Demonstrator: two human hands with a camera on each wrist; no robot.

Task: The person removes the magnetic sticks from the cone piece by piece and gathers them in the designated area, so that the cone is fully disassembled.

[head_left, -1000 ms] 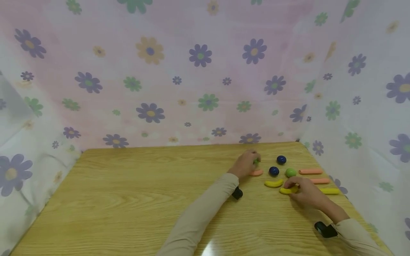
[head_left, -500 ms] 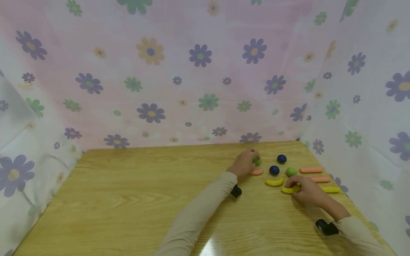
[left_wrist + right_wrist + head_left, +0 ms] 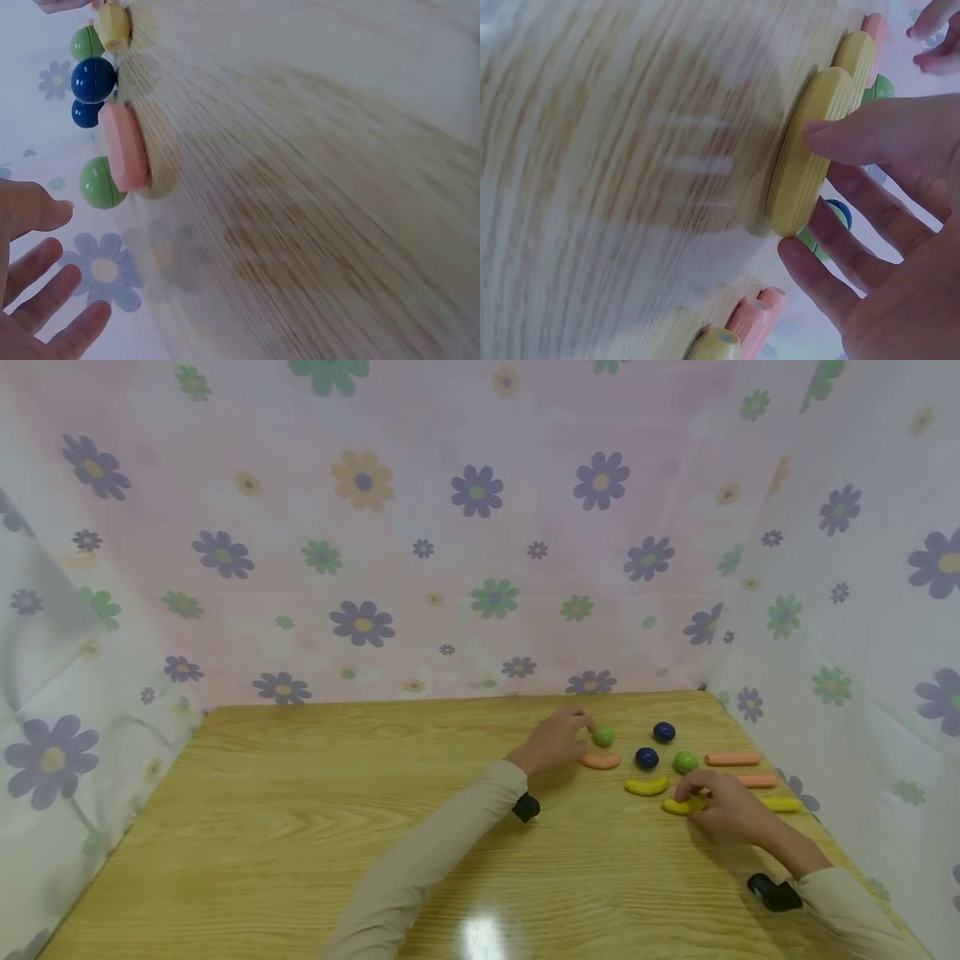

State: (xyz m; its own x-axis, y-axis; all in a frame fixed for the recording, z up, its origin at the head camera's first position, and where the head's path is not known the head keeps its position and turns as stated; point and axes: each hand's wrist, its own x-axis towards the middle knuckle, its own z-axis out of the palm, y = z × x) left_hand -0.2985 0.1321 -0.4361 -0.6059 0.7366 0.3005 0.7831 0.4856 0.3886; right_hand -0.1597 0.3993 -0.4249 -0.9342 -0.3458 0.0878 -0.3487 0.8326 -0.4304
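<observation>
Two yellow curved blocks lie on the wooden table, and my right hand [image 3: 723, 806] holds the nearer yellow curved block [image 3: 810, 154] between thumb and fingers. The other yellow curved block [image 3: 647, 786] lies just to its left. Farther back, my left hand [image 3: 553, 742] has its fingers spread and nothing in its grasp. Just right of it sit a green ball [image 3: 603, 736] and a pink curved block [image 3: 602, 761]. In the left wrist view, the thumb and loose fingers stand apart from that green ball [image 3: 100, 183].
Two dark blue balls [image 3: 663, 732] and a second green ball [image 3: 686, 762] sit between the hands. Pink sticks [image 3: 732, 759] and a yellow stick [image 3: 783, 805] lie by the table's right edge. Flowered cloth [image 3: 495, 552] stands behind and along both sides.
My left hand has let go of the green ball and drawn back to the left; the ball rests behind the pink curved block. My right hand stays on the yellow curved block.
</observation>
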